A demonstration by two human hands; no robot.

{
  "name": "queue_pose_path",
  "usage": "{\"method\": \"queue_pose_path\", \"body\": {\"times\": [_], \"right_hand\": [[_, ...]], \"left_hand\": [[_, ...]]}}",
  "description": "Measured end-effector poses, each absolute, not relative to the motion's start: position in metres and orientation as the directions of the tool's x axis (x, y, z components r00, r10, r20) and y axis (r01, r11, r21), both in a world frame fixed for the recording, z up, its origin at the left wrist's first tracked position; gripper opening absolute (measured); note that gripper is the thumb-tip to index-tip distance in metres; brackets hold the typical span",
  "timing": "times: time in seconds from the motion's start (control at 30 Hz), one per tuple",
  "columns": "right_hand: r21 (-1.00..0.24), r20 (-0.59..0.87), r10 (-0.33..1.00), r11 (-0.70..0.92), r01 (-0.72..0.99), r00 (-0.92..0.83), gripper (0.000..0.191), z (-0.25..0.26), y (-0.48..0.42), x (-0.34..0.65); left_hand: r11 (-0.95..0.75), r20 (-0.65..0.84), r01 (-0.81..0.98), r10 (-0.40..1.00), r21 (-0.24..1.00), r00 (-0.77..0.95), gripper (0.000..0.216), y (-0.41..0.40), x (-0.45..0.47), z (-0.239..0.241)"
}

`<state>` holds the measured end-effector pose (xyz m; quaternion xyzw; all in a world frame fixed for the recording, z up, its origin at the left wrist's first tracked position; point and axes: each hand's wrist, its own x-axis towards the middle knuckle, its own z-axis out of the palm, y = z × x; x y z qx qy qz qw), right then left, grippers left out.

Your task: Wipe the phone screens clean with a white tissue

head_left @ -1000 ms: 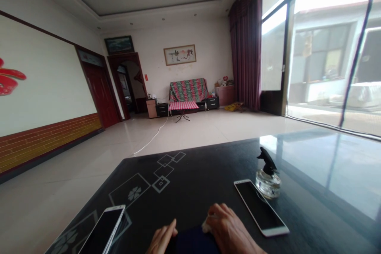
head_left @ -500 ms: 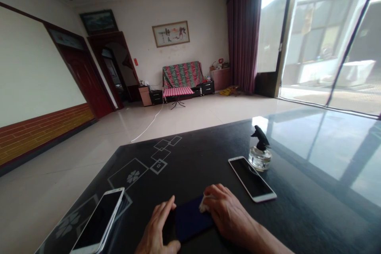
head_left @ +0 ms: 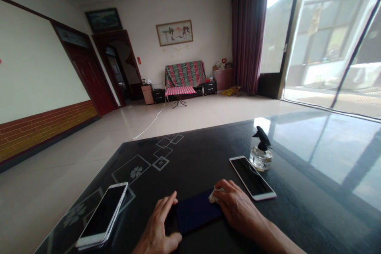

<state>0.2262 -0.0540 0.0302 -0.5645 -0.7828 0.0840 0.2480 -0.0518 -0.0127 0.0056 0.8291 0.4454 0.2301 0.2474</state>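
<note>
A dark blue phone (head_left: 195, 212) lies flat on the black table. My left hand (head_left: 159, 222) grips its left end, thumb against the near corner and straight fingers at the far corner. Pinched in my right hand (head_left: 235, 202) is a small white tissue (head_left: 213, 197), pressed on the phone's right part; the palm hides that end. Beyond my right hand rests a white-framed phone (head_left: 253, 177), screen up, beside a clear spray bottle (head_left: 261, 154) with a black trigger head. To the left, another white phone (head_left: 104, 214) seems to lie on top of something thin and pale.
The glossy black table (head_left: 202, 151) has white square and flower patterns at its left. Past its far edge, a pale tiled floor (head_left: 205, 115) reaches a small table with a red checked cloth (head_left: 180, 91). Tall glass doors (head_left: 327, 47) stand at the right.
My right hand has slid with the tissue a little right and away from me over the blue phone. The left hand stays at the phone's left end. The view has shifted slightly.
</note>
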Motion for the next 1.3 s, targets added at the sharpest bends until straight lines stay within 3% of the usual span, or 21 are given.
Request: {"method": "queue_pose_path", "body": {"times": [0.33,0.8,1.1,1.3], "right_hand": [[-0.422,0.262,0.921,0.379,0.823,-0.290,0.029,0.036,-0.082,0.232],[-0.368,0.404,0.887,0.383,0.847,-0.226,0.028,0.019,-0.053,0.232],[-0.367,0.401,0.885,0.391,0.844,-0.235,0.028,0.017,-0.051,0.234],[-0.351,0.427,0.874,0.396,0.848,-0.232,0.027,0.017,-0.049,0.233]], "left_hand": [[-0.498,0.195,0.594,0.844,0.631,0.500,0.087,-0.012,-0.052,0.002],[-0.524,0.154,0.617,0.821,0.587,0.550,0.086,-0.015,-0.048,0.008],[-0.510,0.161,0.678,0.845,0.529,0.510,0.088,-0.023,-0.038,0.009],[-0.525,0.250,0.721,0.851,0.452,0.462,0.084,-0.026,-0.036,0.006]]}}
